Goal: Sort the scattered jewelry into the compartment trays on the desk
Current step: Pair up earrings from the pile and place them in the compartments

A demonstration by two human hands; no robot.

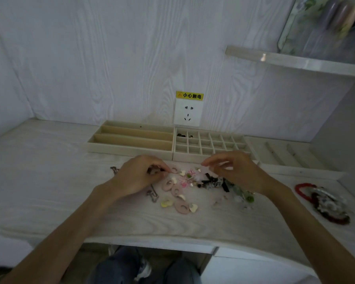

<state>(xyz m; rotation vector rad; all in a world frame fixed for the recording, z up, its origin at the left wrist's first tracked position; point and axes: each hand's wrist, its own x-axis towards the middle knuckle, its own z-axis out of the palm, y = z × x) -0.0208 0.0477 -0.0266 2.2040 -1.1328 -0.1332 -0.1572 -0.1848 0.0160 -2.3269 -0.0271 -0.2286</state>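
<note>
Jewelry [183, 185] scattered mid-desk, just short of the trays: pink oval pieces, small gold hearts, a yellow piece, silver chains toward the left, dark and green pieces toward the right. Left hand [138, 177] curled low over the pile's left side, fingertips pinching a small pink piece [174, 170]. Right hand [234, 171] raised above the pile's right side, thumb and forefinger pinched on something too small to name. Long-slot tray [131, 140] against the desk's back edge, grid tray [209, 145] touching its right side, dark pieces [182, 135] in its back-left cells. Slotted white tray [285, 154] further right. Red bracelet [303, 191] and tangled beads [330, 208] near the right edge. Wall socket [189, 112] behind the trays.
</note>
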